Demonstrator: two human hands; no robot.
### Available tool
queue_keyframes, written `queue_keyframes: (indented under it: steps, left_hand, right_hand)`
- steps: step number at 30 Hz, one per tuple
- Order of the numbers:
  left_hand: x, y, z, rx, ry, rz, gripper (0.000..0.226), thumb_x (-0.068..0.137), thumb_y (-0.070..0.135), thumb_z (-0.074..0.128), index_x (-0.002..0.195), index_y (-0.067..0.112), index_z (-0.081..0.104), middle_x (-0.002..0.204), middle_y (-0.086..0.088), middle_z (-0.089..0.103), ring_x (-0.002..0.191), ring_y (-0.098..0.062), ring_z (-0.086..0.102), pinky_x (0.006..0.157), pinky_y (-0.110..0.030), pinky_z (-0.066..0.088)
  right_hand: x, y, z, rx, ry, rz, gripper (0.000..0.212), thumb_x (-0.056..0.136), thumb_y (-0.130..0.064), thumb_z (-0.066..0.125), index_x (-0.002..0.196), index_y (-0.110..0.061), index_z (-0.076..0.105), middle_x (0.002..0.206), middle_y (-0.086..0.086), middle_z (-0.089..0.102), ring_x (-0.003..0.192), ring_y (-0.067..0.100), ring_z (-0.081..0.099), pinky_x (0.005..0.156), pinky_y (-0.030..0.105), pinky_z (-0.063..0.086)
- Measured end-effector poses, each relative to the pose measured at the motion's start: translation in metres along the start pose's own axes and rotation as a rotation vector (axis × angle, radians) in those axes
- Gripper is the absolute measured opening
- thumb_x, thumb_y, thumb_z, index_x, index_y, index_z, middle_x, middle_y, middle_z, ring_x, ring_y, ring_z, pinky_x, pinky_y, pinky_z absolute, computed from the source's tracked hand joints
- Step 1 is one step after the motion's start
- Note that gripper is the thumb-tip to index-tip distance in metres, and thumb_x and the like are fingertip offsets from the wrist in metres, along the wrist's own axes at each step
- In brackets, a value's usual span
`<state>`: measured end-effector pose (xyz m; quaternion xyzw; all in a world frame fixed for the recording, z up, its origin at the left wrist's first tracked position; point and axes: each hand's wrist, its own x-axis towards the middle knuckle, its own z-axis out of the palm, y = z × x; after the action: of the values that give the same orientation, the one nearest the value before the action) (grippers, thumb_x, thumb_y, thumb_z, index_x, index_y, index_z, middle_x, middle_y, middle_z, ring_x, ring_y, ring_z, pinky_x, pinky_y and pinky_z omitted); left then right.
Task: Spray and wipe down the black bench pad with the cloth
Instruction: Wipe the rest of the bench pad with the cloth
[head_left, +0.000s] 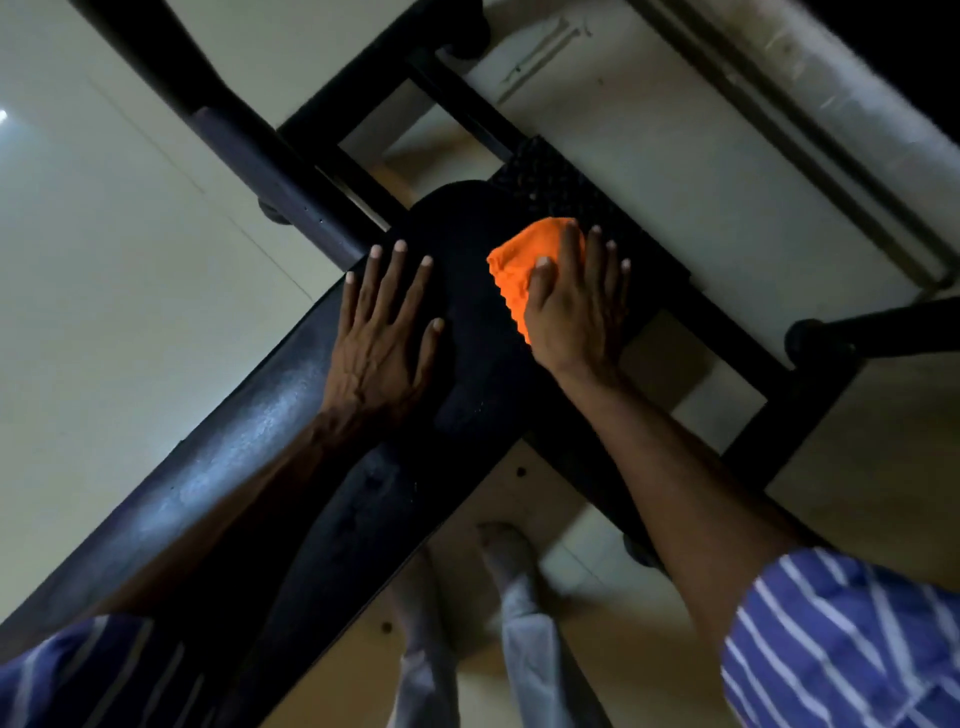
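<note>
With right hand (576, 306) flat on the orange cloth (511, 270) at two o'clock of splayed, empty left hand (387, 322), the cloth may slide free unpinched on the bench pad (467, 332).

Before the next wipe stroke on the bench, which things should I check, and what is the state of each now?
1. Orange cloth lies under the right hand: ok.
2. Right hand lies flat on the cloth, fingers straight: ok.
3. Left hand lies flat on the black bench pad, apart from the cloth: ok.
4. Cloth touches the pad: ok.
5. Pad is wet from spray: cannot tell, the picture is dark.
6. Spray bottle within reach: cannot tell, none is in view.
</note>
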<state>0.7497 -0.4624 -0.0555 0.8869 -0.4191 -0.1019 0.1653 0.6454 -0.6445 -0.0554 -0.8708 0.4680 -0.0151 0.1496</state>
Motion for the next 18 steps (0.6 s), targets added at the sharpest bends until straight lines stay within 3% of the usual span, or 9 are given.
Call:
queue_keyframes:
  steps: [4,8,12,18]
  left_hand:
    - [0.004,-0.003,-0.009,0.005,-0.045,0.036,0.061,0.109,0.040,0.036,0.165,0.020,0.019,0.174,-0.007,0.008,0.162,-0.025,-0.003,0.131,-0.049,0.003]
    - [0.004,-0.009,-0.015,0.011,-0.076,0.078,0.061,0.109,0.038,0.038,0.164,0.018,0.021,0.174,-0.008,0.010,0.162,-0.027,0.000,0.131,-0.051,0.007]
    - [-0.002,-0.013,-0.016,0.003,-0.087,0.105,0.061,0.109,0.037,0.038,0.165,0.019,0.020,0.174,-0.007,0.009,0.162,-0.026,-0.001,0.131,-0.051,0.005]
    - [-0.018,-0.027,-0.009,0.004,-0.081,0.129,0.061,0.110,0.043,0.030,0.165,0.023,0.015,0.175,-0.004,0.005,0.162,-0.023,-0.005,0.132,-0.048,0.001]
  right_hand:
    - [-0.074,-0.005,0.007,0.023,0.135,-0.051,0.057,0.112,-0.033,0.036,0.164,-0.013,0.026,0.173,0.017,0.017,0.163,0.033,0.014,0.130,0.050,0.016]
    - [-0.137,-0.007,0.015,0.093,0.084,-0.077,0.060,0.111,-0.032,0.040,0.165,-0.010,0.023,0.175,0.018,0.008,0.163,0.035,0.006,0.129,0.054,0.020]
    - [-0.100,-0.004,0.011,0.080,0.080,-0.047,0.062,0.109,-0.040,0.044,0.163,-0.013,0.032,0.173,0.022,0.014,0.162,0.040,0.012,0.130,0.054,0.015]
    - [-0.043,-0.011,0.014,-0.002,0.138,0.021,0.062,0.109,-0.049,0.033,0.165,-0.023,0.027,0.175,0.013,0.015,0.163,0.030,0.012,0.132,0.050,0.008]
